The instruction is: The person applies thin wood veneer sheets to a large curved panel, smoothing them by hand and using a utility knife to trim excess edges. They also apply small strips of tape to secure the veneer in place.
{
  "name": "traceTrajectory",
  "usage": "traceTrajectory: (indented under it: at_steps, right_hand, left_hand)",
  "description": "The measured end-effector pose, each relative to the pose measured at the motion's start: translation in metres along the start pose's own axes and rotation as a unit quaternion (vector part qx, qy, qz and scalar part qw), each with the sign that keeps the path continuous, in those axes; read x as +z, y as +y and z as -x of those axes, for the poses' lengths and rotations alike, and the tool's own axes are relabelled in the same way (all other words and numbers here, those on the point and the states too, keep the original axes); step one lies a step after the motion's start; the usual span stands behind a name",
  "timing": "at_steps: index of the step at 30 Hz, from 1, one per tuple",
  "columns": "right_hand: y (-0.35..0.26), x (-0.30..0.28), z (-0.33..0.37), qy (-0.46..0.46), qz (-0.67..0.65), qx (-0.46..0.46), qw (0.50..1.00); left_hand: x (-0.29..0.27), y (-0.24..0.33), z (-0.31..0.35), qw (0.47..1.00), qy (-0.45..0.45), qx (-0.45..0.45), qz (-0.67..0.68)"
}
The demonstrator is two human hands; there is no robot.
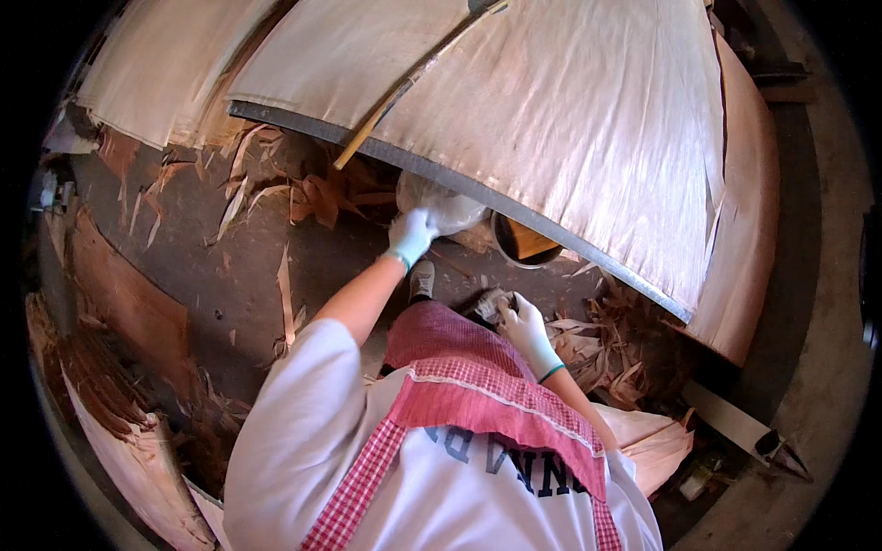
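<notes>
My left hand (pixel 413 237), in a white glove, reaches forward under the front edge of the veneer-covered table. Its fingers are closed on the near side of a clear plastic bag (pixel 443 208), though they are slightly blurred. Closer to my body, my right hand (pixel 525 329), also gloved, grips a small greyish brush-like thing (pixel 490 306) with a dark end; its exact kind is unclear. Between the two hands and farther off stands a round bucket (pixel 503 246), partly under the table edge, with a flat yellow-brown piece (pixel 531 241) inside.
Wide pale veneer sheets (pixel 570 119) cover the table, whose grey metal edge (pixel 514 213) runs across in front of me. A long thin stick (pixel 404 87) lies on top and overhangs. Veneer scraps (pixel 611 354) litter the floor; larger sheets (pixel 129 285) lie left.
</notes>
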State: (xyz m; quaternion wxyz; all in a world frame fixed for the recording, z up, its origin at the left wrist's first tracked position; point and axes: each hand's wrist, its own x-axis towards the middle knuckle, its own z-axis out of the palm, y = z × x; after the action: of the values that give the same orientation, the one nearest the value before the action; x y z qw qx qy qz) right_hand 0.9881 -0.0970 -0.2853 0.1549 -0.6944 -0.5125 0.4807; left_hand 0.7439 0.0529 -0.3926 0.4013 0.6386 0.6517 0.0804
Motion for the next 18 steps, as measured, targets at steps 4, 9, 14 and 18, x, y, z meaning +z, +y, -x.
traceTrajectory:
  at_steps: [4,9,14,18]
  right_hand:
    - [0.002,0.007,-0.023,-0.004,-0.123,-0.039,0.992]
    - [-0.033,-0.013,-0.012,-0.112,-0.278,0.095,0.949]
    - [-0.011,-0.073,0.01,-0.138,-0.299,0.006,0.944]
    - [0.037,-0.124,0.028,0.005,-0.231,-0.089,0.969]
  left_hand:
    - [0.016,0.058,0.107,0.912,-0.201,0.094,0.346]
    - [0.045,0.093,0.161,0.872,-0.215,0.043,0.438]
    - [0.092,0.146,0.17,0.949,-0.027,0.141,0.28]
    - [0.122,0.195,0.188,0.954,-0.132,0.194,0.184]
